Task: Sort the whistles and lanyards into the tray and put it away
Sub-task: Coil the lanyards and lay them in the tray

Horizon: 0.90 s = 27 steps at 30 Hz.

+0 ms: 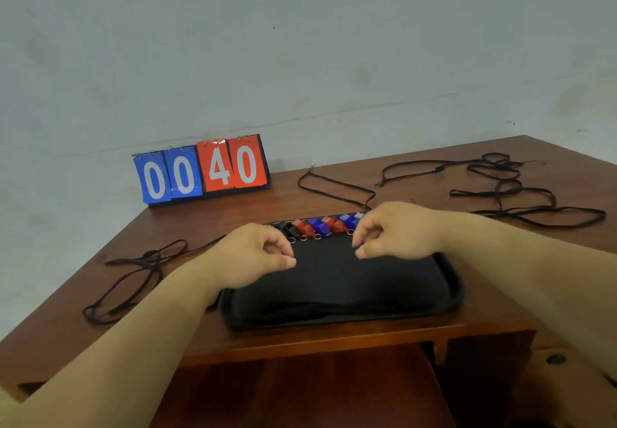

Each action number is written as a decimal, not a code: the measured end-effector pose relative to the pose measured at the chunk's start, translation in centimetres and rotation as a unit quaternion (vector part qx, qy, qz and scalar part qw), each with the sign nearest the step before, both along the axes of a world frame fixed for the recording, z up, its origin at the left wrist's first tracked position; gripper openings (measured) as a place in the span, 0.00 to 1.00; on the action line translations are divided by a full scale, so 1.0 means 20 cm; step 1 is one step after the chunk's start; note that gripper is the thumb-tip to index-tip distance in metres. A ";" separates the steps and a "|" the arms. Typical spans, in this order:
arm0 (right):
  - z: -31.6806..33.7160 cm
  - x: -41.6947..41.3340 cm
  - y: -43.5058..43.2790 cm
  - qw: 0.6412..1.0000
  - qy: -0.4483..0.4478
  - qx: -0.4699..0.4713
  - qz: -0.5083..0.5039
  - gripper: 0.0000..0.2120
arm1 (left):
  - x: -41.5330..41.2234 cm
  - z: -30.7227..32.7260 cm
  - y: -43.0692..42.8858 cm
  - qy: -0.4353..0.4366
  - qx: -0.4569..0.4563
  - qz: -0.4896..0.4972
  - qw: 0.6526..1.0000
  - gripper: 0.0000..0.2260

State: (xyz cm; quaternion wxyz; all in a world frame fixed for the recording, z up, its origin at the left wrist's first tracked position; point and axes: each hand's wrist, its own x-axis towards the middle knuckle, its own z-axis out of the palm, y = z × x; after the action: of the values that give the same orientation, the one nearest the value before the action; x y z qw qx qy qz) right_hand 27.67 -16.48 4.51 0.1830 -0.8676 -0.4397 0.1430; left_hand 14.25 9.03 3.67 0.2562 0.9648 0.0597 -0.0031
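Both hands hover over the black tray (447, 280), left hand (253, 254) and right hand (397, 230) with fingers curled loosely, thumb near forefinger, gripping nothing visible. Tray: long axis 9-to-3 o'clock, at the table's (233, 207) near edge. Whistles (320, 225): about seven visible in one row along its 12 o'clock rim, rings toward 6. Lanyards (500, 190): loose at 9, 12 and 2 o'clock; count unclear. Scoreboard (203, 170) at 11 o'clock.

Bench (253, 207): reddish-brown wood, smooth, showing a slight sheen. Tray (450, 280): black, matt, looking like plastic. Whistles (320, 225) along the tray's far edge: translucent glossy plastic in red and blue, some black, each carrying small metal rings. Lanyards (500, 190): flat black cord, matt. Scoreboard (203, 170) cards: glossy, reflecting light.
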 end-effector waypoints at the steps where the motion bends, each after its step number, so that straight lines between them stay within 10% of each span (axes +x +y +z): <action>1: 0.01 0.04 0.02 1.000 -0.008 0.009 -0.007 0.11 | 0.04 0.02 0.00 -0.001 0.005 -0.004 1.000 0.04; 10: 0.02 0.53 0.16 0.984 -0.020 0.072 -0.162 0.06 | 0.54 0.09 0.03 -0.030 0.051 0.001 0.998 0.11; 21: -0.04 0.76 0.33 0.964 -0.028 -0.179 -0.194 0.26 | 1.24 -0.12 -0.08 0.055 0.131 -0.101 0.985 0.30; 27: -0.09 0.85 0.31 0.973 0.002 -0.124 -0.194 0.14 | 1.30 -0.16 -0.08 0.029 0.085 -0.079 0.993 0.44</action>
State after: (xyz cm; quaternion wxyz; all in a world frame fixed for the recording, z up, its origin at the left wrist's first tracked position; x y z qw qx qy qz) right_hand 44.60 -10.29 2.69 0.0992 -0.9520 -0.2417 0.1595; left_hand 40.16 7.46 0.45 0.1703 0.9842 -0.0093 -0.0466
